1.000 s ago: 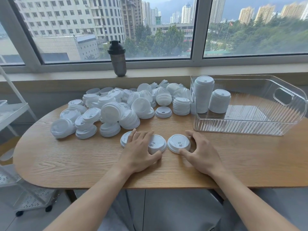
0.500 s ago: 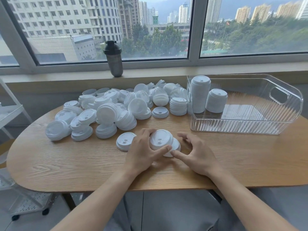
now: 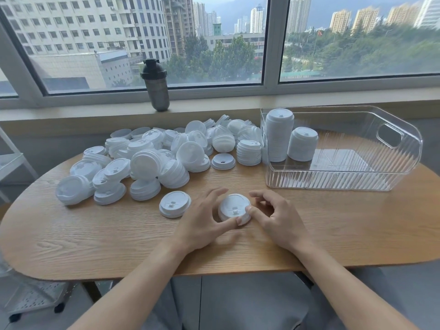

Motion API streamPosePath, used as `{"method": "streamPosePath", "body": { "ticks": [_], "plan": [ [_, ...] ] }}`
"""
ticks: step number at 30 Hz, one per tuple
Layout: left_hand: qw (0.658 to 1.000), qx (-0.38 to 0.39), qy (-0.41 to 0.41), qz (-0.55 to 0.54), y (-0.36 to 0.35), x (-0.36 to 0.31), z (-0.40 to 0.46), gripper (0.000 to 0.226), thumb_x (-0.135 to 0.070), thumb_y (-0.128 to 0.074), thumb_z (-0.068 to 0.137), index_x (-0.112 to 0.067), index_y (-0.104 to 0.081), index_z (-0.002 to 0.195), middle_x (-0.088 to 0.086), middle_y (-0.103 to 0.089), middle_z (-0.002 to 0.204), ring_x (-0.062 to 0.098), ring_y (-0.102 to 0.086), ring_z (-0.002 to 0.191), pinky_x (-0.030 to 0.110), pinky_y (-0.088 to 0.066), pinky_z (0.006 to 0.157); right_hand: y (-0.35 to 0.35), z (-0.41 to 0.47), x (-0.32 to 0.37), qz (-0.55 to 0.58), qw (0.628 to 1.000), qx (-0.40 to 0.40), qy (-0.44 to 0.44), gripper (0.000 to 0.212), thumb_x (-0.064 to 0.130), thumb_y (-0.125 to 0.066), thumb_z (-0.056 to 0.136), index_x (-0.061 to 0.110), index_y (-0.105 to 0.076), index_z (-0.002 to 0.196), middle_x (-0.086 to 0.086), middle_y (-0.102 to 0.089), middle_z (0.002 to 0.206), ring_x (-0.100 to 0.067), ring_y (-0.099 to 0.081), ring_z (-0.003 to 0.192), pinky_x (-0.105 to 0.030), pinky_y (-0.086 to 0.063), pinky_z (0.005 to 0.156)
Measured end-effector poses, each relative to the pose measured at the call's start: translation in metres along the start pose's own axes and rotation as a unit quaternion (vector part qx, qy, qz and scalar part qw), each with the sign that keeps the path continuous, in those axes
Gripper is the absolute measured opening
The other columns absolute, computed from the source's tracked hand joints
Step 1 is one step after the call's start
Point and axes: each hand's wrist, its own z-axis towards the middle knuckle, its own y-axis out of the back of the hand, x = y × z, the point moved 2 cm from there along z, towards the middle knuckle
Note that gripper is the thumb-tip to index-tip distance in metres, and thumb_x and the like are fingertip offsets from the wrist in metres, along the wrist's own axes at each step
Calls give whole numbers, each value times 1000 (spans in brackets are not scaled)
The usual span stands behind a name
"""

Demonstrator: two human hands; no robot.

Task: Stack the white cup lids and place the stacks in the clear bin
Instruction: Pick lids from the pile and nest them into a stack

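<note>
Both hands meet over a small stack of lids [image 3: 234, 209] on the wooden table [image 3: 95, 234]. The left hand [image 3: 204, 220] curls around the stack's left side, thumb tip pressed to its near edge and fingers arched over the far side. The right hand [image 3: 278, 217] pinches the right edge with its thumb, the other fingers bent above the table. Half a second ago the left hand held one lid tilted above a second lid that lay under the right fingertips; now the two sit together as one low stack, level on the table. A second ago the lids lay side by side, one under each hand.

A single lid [image 3: 175, 204] lies just left of the left hand, untouched, in the same spot on the table as before. Behind it the loose heap of lids [image 3: 154, 160] spreads across the table's far left and middle, unchanged. The clear bin [image 3: 400, 163] stands at the far right of the table, with a tall stack [image 3: 278, 136] and a shorter stack [image 3: 302, 144] upright in its left end, as in the earlier views. A dark bottle [image 3: 156, 85] stands on the windowsill [image 3: 238, 103].
</note>
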Motion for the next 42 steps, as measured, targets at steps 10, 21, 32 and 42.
{"method": "streamPosePath", "body": {
  "ticks": [10, 21, 32, 42],
  "plan": [
    [1000, 24, -12, -2, 3, 2, -1, 73, -60, -77, 82, -25, -56, 143, -15, -63, 134, -1, -55, 121, 25, -45, 104, -6, -2, 5, -94, 993, 38, 58, 48, 37, -68, 93, 28, -60, 139, 16, -61, 134, 1, -50, 126, -21, -37, 110],
    [998, 40, -21, 44, -2, 6, 3, 74, -62, -68, 88, -29, -46, 151, -17, -51, 146, 7, -43, 136, 33, -35, 116, -8, -3, 10, -159, 983, 60, 70, 49, 41, -58, 99, 20, -55, 144, 12, -56, 142, -5, -41, 135, -30, -33, 115],
    [993, -107, -18, 33, 22, 10, -20, 44, -35, -69, 95, -28, -59, 138, -17, -58, 140, 0, -45, 131, 23, -32, 112, -8, -5, 8, -176, 980, 54, 78, 69, 55, -64, 90, 25, -45, 149, 10, -52, 145, -7, -43, 135, -28, -37, 112],
    [984, -121, 116, 61, 61, 55, -34, 68, -36, -71, 87, -26, -46, 150, -8, -53, 145, 14, -43, 137, 35, -36, 113, -10, -4, 8, -175, 980, 58, 79, 65, 57, -69, 84, 34, -49, 142, 17, -54, 137, -4, -44, 130, -26, -37, 110]
  ]
}}
